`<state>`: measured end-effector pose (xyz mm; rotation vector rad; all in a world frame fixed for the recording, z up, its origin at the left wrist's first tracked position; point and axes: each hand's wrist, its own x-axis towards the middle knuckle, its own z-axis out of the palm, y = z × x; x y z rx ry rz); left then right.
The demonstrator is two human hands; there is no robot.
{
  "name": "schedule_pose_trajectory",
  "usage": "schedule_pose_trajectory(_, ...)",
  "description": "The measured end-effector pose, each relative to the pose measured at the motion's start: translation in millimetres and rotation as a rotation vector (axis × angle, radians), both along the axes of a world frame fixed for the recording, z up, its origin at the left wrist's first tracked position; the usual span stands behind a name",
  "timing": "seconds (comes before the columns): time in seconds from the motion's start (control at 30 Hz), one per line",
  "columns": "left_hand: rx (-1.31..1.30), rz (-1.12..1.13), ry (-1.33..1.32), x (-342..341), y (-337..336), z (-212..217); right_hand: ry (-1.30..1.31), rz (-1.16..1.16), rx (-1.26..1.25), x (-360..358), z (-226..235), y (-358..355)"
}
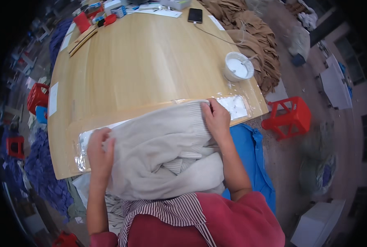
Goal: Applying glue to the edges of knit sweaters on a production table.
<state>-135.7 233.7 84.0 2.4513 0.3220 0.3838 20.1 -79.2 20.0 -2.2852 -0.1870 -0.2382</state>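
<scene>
A pale beige knit garment [150, 140] with ribbed edges lies bunched over the near edge of the table and hangs down towards my lap. My right hand [217, 121] pinches the top corner of its ribbed band, with the thumb on top and the fingers partly hidden. At the garment's left side is my left hand [100, 150], slightly blurred. Its thumb and fingers are apart, and nothing shows gripped between them. A second ribbed part of the garment shows within the lower folds.
On the wooden table [130, 61], a plastic cup [237, 68] of white stuff stands right, with a phone [195, 15] and cable beyond. Wooden strips [83, 41] and a red container [81, 21] sit far left. Brown cloth [257, 45] heaps at the right edge; a red stool [288, 118] stands below.
</scene>
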Motion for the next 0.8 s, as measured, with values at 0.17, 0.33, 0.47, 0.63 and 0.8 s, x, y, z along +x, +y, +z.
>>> schedule_pose_trajectory(0.17,0.179,-0.706,-0.088,76,-131,-6,0.043,0.018,-0.165,-15,5,-18)
schedule_pose_trajectory(0.33,0.311,-0.862,0.095,73,-172,-44,0.133,-0.001,-0.274,-19,11,-62)
schedule_pose_trajectory(0.47,0.274,-0.818,0.04,88,-199,-54,0.077,-0.024,-0.343,6,10,-70)
schedule_pose_trajectory(0.63,0.314,-0.819,-0.004,101,-233,-69,0.129,-0.001,-0.301,18,5,-72)
schedule_pose_trajectory(0.8,0.496,-0.797,-0.104,106,-235,-75,0.221,0.035,-0.376,32,23,-83)
